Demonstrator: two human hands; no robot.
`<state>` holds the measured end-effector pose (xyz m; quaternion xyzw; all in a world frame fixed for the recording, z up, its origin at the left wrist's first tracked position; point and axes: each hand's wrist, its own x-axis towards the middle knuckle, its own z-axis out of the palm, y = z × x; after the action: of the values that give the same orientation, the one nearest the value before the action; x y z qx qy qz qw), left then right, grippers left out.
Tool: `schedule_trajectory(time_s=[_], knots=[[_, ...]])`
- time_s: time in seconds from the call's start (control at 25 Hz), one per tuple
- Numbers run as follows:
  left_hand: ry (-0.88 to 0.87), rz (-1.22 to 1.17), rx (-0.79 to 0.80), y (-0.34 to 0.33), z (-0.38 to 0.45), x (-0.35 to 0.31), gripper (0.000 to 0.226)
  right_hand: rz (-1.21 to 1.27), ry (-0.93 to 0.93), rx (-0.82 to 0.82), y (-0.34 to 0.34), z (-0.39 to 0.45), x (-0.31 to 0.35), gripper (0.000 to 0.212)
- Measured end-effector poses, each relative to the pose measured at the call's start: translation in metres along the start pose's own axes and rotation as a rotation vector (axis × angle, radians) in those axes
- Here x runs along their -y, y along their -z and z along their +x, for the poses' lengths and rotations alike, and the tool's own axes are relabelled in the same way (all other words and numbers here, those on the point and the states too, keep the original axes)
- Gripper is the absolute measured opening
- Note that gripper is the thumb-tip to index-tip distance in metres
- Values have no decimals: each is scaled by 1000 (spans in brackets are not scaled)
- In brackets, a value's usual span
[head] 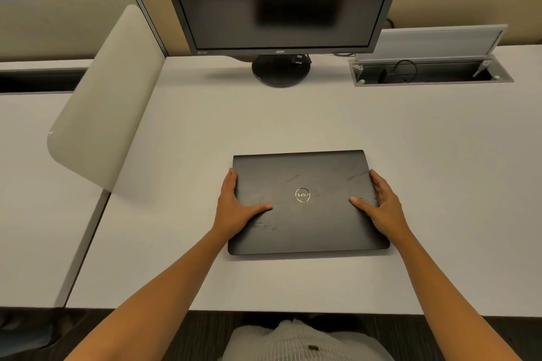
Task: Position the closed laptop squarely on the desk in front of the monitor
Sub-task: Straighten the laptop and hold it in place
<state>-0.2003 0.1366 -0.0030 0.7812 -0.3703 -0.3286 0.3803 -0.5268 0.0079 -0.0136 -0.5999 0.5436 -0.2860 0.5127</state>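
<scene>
Laptop (308,202), a closed black Dell with its lid logo facing up, is being held flat on the pale desk (440,184), lying between the two hands. The left hand (234,208) is being pressed against the laptop's left edge, its fingers running along that edge and its thumb laid across the lid, pointing toward the logo. The right hand (381,205) is being placed the same way on the right edge, thumb resting on the lid. Both hands are being kept open and flat against the sides, bracing the machine rather than closing around it; whether any fingers are being tucked under the base cannot be told.

Beyond the fingertips, well apart from the laptop, an Acer monitor (278,0) is being shown with a dark screen, on a round black stand (280,73). Beyond the right hand, an open cable tray (428,73) is being seen set into the desk. Beyond and outside the left hand, a curved beige divider panel (108,97) is being seen.

The task is being judged as nearly done: the lid is already shut and the laptop is already lying on the desk before the monitor. Its edges are appearing slightly rotated relative to the desk's near edge, and it is sitting a little to the right-hand side of the stand. A small squaring nudge and release are probably being left.
</scene>
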Motion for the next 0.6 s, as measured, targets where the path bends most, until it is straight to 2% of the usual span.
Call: schedule_trajectory(time_s=[0.6], knots=[[-9, 39, 8, -4, -14, 2, 131, 2, -28, -10, 7, -14, -9, 90]])
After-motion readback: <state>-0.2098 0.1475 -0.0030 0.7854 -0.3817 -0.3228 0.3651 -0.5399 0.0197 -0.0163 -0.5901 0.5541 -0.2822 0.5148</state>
